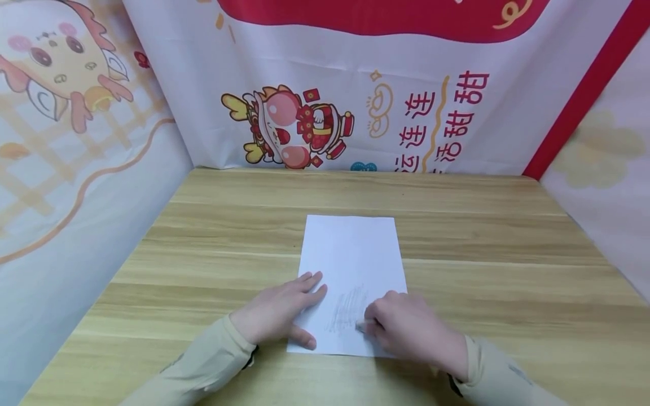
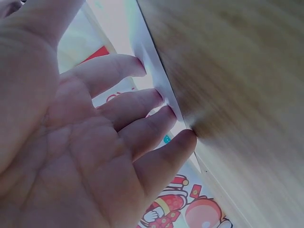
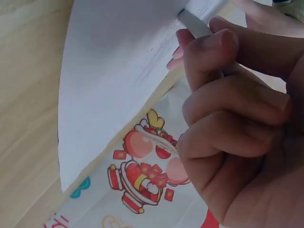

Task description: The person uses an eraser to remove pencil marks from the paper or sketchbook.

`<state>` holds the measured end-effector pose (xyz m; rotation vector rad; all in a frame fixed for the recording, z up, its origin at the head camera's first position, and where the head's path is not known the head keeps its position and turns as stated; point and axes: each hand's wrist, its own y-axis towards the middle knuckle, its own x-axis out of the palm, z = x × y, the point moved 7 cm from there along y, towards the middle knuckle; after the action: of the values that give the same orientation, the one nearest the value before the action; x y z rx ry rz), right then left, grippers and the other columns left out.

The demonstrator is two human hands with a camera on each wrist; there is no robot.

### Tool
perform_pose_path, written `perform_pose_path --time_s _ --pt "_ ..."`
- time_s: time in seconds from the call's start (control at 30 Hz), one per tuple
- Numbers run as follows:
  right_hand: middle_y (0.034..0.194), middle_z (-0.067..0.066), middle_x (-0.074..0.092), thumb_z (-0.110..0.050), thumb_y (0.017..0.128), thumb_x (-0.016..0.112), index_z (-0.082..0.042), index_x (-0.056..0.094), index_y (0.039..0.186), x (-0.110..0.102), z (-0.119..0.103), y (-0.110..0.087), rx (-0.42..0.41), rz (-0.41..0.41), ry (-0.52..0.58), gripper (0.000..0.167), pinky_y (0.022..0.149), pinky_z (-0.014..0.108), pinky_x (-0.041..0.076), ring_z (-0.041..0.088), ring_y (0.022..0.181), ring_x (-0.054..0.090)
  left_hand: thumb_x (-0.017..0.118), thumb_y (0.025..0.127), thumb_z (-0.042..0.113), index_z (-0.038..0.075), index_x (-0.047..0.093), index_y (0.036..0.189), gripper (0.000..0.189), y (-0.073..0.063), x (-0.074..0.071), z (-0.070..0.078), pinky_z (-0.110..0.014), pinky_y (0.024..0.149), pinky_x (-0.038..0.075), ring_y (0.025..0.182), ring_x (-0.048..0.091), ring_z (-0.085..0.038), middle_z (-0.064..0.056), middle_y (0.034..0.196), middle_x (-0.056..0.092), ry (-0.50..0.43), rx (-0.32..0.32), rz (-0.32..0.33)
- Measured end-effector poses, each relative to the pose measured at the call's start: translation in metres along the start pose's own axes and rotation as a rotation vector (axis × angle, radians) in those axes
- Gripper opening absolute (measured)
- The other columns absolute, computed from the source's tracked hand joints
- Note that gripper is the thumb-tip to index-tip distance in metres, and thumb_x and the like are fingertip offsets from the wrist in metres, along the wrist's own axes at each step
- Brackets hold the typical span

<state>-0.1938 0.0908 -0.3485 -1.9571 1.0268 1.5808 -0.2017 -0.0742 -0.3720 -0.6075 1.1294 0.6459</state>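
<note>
A white sheet of paper (image 1: 350, 248) lies on the wooden table, with grey pencil scribbles (image 1: 347, 307) across its lower half. My left hand (image 1: 281, 310) rests with spread fingers on the sheet's lower left side. In the left wrist view, its fingertips (image 2: 168, 114) press down along the paper. On the lower right, my right hand (image 1: 406, 327) pinches a small white eraser (image 3: 194, 23) between thumb and forefinger. The eraser's darkened end touches the paper at the right edge of the scribbles. Most of the eraser is hidden inside the hand, whose other fingers are curled.
The wooden table (image 1: 203, 237) extends around the paper on all sides. A white and red printed cloth (image 1: 304, 51) hangs behind its far edge. Other printed cloths hang on the left (image 1: 76, 169) and right (image 1: 604, 158).
</note>
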Motion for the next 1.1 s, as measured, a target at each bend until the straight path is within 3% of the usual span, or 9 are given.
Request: perform_pose_path --time_s 0.17,0.43,0.7,0.87,1.1 --pt "0.054 -0.01 0.043 -0.006 0.082 0.071 -0.019 0.051 0.059 -0.002 0.01 0.006 0.027 0.074 -0.038 0.033 0.04 0.025 0.031 0.005 0.048 0.036 0.082 0.072 0.048 -0.002 0.047 0.144 0.094 -0.001 -0.001 0.001 -0.048 0.109 0.032 0.14 0.03 -0.038 -0.023 0.153 0.032 0.009 0.002 0.002" --pt "0.051 -0.012 0.032 -0.002 0.079 0.067 -0.02 0.046 0.056 -0.006 0.0 -0.003 -0.037 -0.023 0.004 0.036 0.037 0.022 0.025 0.001 0.046 0.028 0.083 0.071 0.047 -0.002 0.047 0.144 0.094 -0.001 -0.001 0.001 -0.047 0.11 0.031 0.141 0.029 -0.036 -0.022 0.154 0.031 0.004 -0.015 -0.013" --pt "0.052 -0.01 0.04 -0.008 0.082 0.071 -0.019 0.049 0.058 -0.008 -0.003 0.002 -0.026 -0.043 -0.054 0.034 0.037 0.025 0.03 0.004 0.046 0.033 0.085 0.069 0.046 -0.003 0.042 0.147 0.101 -0.006 -0.005 0.0 -0.046 0.109 0.033 0.139 0.034 -0.035 -0.02 0.153 0.035 -0.013 0.0 0.037" --pt "0.053 -0.008 0.042 -0.007 0.083 0.071 -0.017 0.053 0.061 -0.006 -0.001 0.003 -0.014 -0.076 -0.043 0.03 0.036 0.026 0.03 0.006 0.046 0.034 0.085 0.069 0.047 -0.004 0.044 0.144 0.1 -0.005 -0.005 0.002 -0.047 0.108 0.034 0.138 0.035 -0.035 -0.02 0.152 0.036 0.022 -0.001 0.034" --pt "0.054 -0.004 0.046 -0.01 0.084 0.071 -0.013 0.056 0.064 -0.005 0.003 0.003 0.011 0.013 -0.141 0.026 0.035 0.028 0.03 0.009 0.045 0.036 0.085 0.068 0.047 -0.004 0.045 0.144 0.1 -0.003 -0.002 0.004 -0.047 0.108 0.034 0.139 0.035 -0.035 -0.02 0.152 0.036 0.027 -0.012 0.018"
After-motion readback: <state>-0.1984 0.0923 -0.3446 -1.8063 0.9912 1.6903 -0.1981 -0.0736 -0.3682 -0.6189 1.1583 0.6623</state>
